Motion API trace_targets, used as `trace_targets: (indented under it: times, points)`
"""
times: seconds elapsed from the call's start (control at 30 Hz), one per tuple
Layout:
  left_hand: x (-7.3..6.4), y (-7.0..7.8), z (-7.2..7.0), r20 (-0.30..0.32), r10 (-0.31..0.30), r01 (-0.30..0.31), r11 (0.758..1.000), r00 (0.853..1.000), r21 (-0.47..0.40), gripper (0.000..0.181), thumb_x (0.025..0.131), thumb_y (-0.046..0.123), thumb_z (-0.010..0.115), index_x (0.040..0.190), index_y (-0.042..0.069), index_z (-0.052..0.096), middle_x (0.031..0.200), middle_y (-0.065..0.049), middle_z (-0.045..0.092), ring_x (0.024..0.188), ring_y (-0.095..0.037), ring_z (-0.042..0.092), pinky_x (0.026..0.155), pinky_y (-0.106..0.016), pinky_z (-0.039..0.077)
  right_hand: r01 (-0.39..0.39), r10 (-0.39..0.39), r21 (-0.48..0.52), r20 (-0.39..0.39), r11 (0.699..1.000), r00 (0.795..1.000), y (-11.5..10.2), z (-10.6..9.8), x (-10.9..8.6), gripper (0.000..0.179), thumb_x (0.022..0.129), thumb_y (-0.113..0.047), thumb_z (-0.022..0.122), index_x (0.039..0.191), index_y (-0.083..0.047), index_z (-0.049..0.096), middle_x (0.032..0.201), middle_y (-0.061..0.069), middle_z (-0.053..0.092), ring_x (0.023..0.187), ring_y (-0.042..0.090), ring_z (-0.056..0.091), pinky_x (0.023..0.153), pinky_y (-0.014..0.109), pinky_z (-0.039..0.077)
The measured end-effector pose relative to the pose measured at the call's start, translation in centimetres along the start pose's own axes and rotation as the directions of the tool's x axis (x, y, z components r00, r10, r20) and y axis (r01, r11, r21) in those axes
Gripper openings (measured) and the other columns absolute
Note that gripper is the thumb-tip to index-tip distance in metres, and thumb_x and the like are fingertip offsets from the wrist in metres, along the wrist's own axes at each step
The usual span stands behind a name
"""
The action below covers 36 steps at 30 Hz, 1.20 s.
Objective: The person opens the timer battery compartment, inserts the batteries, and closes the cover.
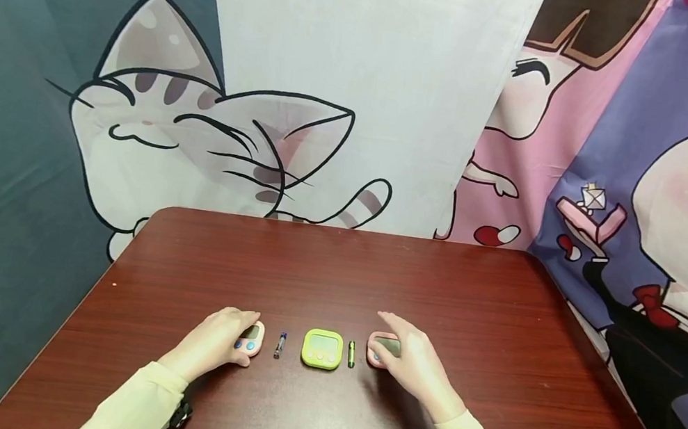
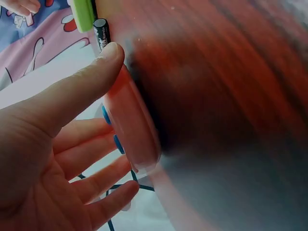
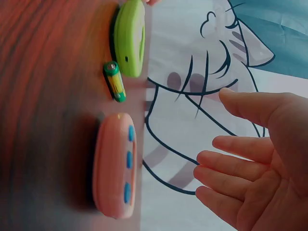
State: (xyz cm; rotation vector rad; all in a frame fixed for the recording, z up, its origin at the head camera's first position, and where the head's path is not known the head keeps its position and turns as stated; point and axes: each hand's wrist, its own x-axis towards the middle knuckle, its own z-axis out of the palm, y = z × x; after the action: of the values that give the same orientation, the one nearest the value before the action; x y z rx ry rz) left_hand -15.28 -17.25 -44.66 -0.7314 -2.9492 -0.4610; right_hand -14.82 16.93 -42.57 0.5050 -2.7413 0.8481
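My left hand (image 1: 219, 340) is over the left half of a pink digital timer (image 1: 254, 339) with blue buttons, covering part of it. In the left wrist view its thumb (image 2: 103, 65) overlaps one end of the timer, while the loosely extended fingers lie beyond the buttons. My right hand (image 1: 413, 361) hovers above a second pink timer (image 1: 376, 340). The right wrist view shows this hand's fingers (image 3: 231, 166) spread and apart from the timer (image 3: 113, 166), nothing held. Between the hands lies a green digital timer (image 1: 322, 349).
A dark battery (image 1: 280, 345) lies between the left pink timer and the green one. A green battery (image 1: 351, 354) lies just right of the green timer. All rest on a reddish-brown wooden table (image 1: 337, 277), with cartoon-printed cloth (image 1: 362, 104) hanging behind its far edge.
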Motion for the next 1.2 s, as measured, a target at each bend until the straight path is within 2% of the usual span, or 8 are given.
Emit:
trace_targets:
  times: [0.17, 0.23, 0.4, 0.53, 0.7, 0.8, 1.03, 1.2]
  points:
    - [0.0, 0.1, 0.0, 0.008, -0.011, 0.010, 0.999, 1.000, 0.037, 0.073, 0.060, 0.024, 0.088, 0.120, -0.006, 0.060, 0.114, -0.016, 0.064, 0.106, -0.033, 0.058, 0.096, -0.050, 0.041, 0.033, -0.033, 0.041, 0.007, 0.999, 0.999, -0.2, 0.7, -0.1, 0.048, 0.079, -0.019, 0.076, 0.123, -0.006, 0.061, 0.099, 0.000, 0.069, 0.101, 0.018, 0.065, 0.093, 0.040, 0.046]
    - [0.1, 0.1, 0.1, 0.016, -0.015, 0.014, 0.999, 1.000, 0.050, 0.072, 0.060, 0.026, 0.087, 0.120, -0.006, 0.061, 0.113, -0.016, 0.064, 0.107, -0.034, 0.057, 0.098, -0.052, 0.038, 0.056, -0.056, 0.038, 0.010, 0.998, 0.998, -0.2, 0.8, -0.2, 0.049, 0.079, -0.019, 0.076, 0.123, -0.005, 0.061, 0.094, 0.000, 0.068, 0.101, 0.019, 0.064, 0.094, 0.040, 0.046]
    - [0.1, 0.1, 0.1, 0.023, -0.015, 0.014, 0.999, 1.000, 0.049, 0.072, 0.061, 0.027, 0.087, 0.119, -0.007, 0.060, 0.112, -0.017, 0.063, 0.106, -0.035, 0.057, 0.097, -0.050, 0.040, 0.093, -0.093, 0.022, -0.004, 0.995, 0.996, -0.4, 1.1, -0.3, 0.048, 0.079, -0.020, 0.076, 0.121, -0.003, 0.062, 0.097, 0.004, 0.067, 0.100, 0.021, 0.064, 0.091, 0.040, 0.048]
    - [0.1, 0.0, 0.1, 0.023, -0.012, 0.011, 1.000, 1.000, 0.025, 0.078, 0.061, 0.024, 0.088, 0.122, -0.010, 0.055, 0.114, -0.018, 0.063, 0.105, -0.034, 0.058, 0.093, -0.045, 0.044, 0.086, -0.086, 0.047, -0.001, 0.995, 0.996, -0.5, 1.5, -0.2, 0.046, 0.079, -0.019, 0.076, 0.120, -0.001, 0.062, 0.094, 0.005, 0.066, 0.094, 0.022, 0.064, 0.089, 0.040, 0.049]
    - [-0.1, -0.2, 0.1, 0.031, -0.012, 0.011, 1.000, 0.999, 0.013, 0.075, 0.063, 0.024, 0.087, 0.123, -0.009, 0.055, 0.114, -0.017, 0.062, 0.108, -0.033, 0.056, 0.092, -0.045, 0.045, 0.098, -0.097, 0.035, -0.034, 0.995, 0.995, -1.0, 2.0, -0.2, 0.043, 0.078, -0.018, 0.076, 0.116, -0.002, 0.065, 0.107, 0.008, 0.068, 0.101, 0.022, 0.065, 0.088, 0.039, 0.050]
    - [-0.3, -0.3, 0.2, 0.011, -0.005, 0.005, 1.000, 1.000, 0.019, 0.073, 0.064, 0.025, 0.086, 0.123, -0.007, 0.056, 0.114, -0.015, 0.062, 0.108, -0.032, 0.056, 0.092, -0.044, 0.045, 0.102, -0.101, 0.032, -0.052, 0.994, 0.994, -1.3, 2.1, -0.2, 0.040, 0.078, -0.018, 0.076, 0.114, -0.003, 0.067, 0.107, 0.009, 0.069, 0.100, 0.022, 0.065, 0.086, 0.039, 0.050]
    - [-0.2, -0.5, 0.5, -0.084, 0.017, -0.017, 1.000, 0.996, 0.007, 0.069, 0.064, 0.026, 0.086, 0.120, -0.003, 0.058, 0.114, -0.013, 0.062, 0.108, -0.030, 0.056, 0.092, -0.042, 0.046, 0.089, -0.083, 0.116, -0.055, 0.989, 0.995, -2.2, 2.3, 0.1, 0.032, 0.080, -0.013, 0.074, 0.110, -0.002, 0.069, 0.098, 0.008, 0.070, 0.078, 0.019, 0.064, 0.075, 0.034, 0.053]
    - [-0.1, -0.5, 0.7, -0.135, 0.025, -0.024, 1.000, 0.990, 0.006, 0.070, 0.067, 0.023, 0.082, 0.125, -0.004, 0.055, 0.116, -0.013, 0.060, 0.111, -0.030, 0.055, 0.093, -0.041, 0.045, 0.116, -0.105, 0.143, -0.080, 0.983, 0.991, -3.1, 2.5, 0.2, 0.029, 0.079, -0.011, 0.075, 0.107, -0.005, 0.071, 0.097, 0.004, 0.071, 0.079, 0.019, 0.067, 0.068, 0.028, 0.052]
